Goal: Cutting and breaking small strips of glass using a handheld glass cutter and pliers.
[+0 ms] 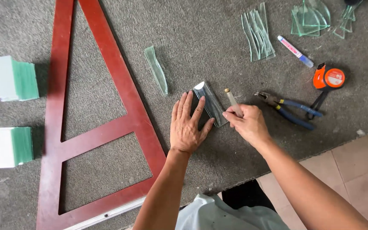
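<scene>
Two bare hands work on a grey carpeted table (pixel 209 34), seen from the head camera. The left hand (pixel 187 125) lies flat, fingers spread, pressing on one small glass strip (pixel 211 102) near the table's middle. The right hand (pixel 247 122) is closed around one glass cutter (pixel 232 101), its brass tip pointing away from the person, just beside the strip's right edge.

One curved glass offcut (pixel 157 70) lies just left of the hands. One large red wooden triangle frame (pixel 90 106) fills the left-centre. Two stacks of green-edged glass pieces (pixel 15 79) sit well apart at the far left. Along the far edge lie one pile of thin glass slivers (pixel 258 32) and one pile of curved glass pieces (pixel 309 17). To the right are one white marker pen (pixel 294 52), one orange tape measure (pixel 329 78) and one pair of blue-handled pliers (pixel 288 108).

Bare carpet lies open between the frame and the hands. The table's near edge runs diagonally just behind the wrists, with tiled floor (pixel 354 166) beyond.
</scene>
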